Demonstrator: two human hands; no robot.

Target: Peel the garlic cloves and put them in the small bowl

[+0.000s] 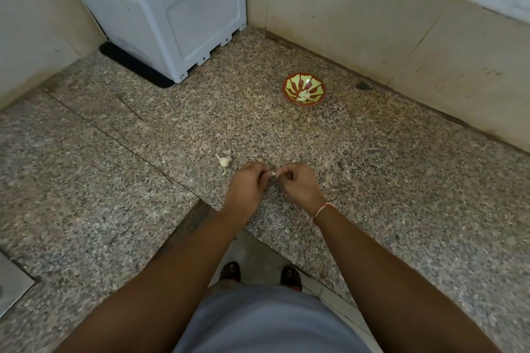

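Over the granite counter (372,180), short of the small bowl (304,89): one garlic clove (274,173) held between both my hands.
My left hand (248,185) and right hand (298,183) meet, fingers curled, pinching the clove. Peeled cloves (304,95) lie inside the bowl. A garlic piece (224,161) rests nearer than the bowl, to its left.

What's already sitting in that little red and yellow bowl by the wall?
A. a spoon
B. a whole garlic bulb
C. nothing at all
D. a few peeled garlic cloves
D: pale peeled garlic cloves lie at the bottom of the small bowl, while the partial bulb rests on the counter.
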